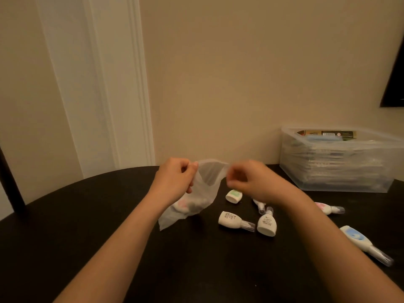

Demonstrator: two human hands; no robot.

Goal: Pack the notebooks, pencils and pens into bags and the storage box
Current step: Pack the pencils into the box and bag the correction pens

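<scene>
While the left hand [176, 178] and right hand [247, 182] are each pinching the rim of the bag [203, 193], holding its mouth apart over the table [98, 226], white pens [235, 223] are lying loose just right of it, one partly under the right wrist; the box [336, 169] is sitting behind them.

The round wooden tabletop [109, 215] is very dark brown, almost black. On it the frosted translucent plastic bag [196, 200] shows pink and grey through its side. The small white bottles carry green [234, 196], pink [328, 208] and light blue [358, 239] patches; far right, the clear ribbed plastic storage box [341, 167] shows blue inside.
</scene>
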